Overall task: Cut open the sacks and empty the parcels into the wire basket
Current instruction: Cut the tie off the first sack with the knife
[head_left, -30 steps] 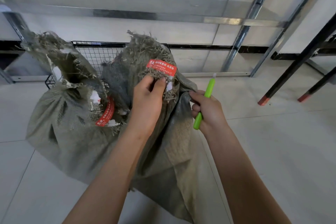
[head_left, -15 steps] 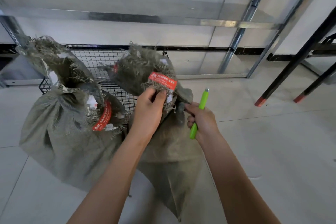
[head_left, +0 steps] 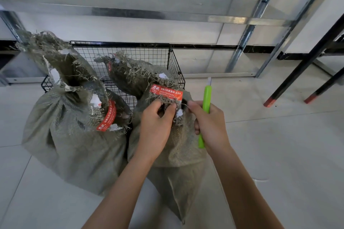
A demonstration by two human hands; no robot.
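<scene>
Two woven sacks stand on the floor (head_left: pixel 279 154), necks bunched closed, against the front of the wire basket (head_left: pixel 130 55); no parcel shows yet. The cutting step is in hand. The left hand (head_left: pixel 156 126) pinches the frayed neck of the right sack (head_left: pixel 176 145) just under its orange label (head_left: pixel 166 92). The right hand (head_left: pixel 210 126) is closed around a green cutter (head_left: pixel 206 96), blade up, just beside that neck. I judge the blade must next turn to the tie, away from the left fingers. Open floor lies rightward; the black legs (head_left: pixel 297 72) stand well apart.
</scene>
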